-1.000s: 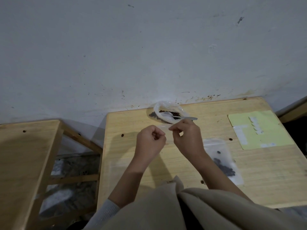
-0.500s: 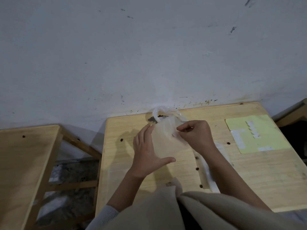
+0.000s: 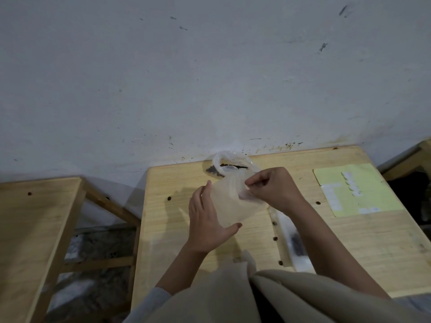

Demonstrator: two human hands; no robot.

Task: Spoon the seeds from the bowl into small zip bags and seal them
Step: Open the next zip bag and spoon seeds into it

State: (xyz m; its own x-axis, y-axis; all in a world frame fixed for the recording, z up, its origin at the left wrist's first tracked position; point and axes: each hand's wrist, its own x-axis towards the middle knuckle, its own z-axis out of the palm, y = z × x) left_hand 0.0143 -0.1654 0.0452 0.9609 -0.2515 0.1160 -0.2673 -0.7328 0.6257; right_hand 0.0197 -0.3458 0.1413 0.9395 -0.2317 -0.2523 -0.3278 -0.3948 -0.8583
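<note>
Zip bag (image 3: 229, 201) held up over the table (image 3: 326, 231).
The left hand (image 3: 206, 220) is spread flat behind it; the right hand (image 3: 275, 188) pinches its top edge.

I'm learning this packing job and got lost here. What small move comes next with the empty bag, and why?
Probably pull the empty bag mouth open: the right hand pinches its top edge, the left hand cradles its side, and nothing is inside yet. The seeds sit in the bowl behind.
</note>
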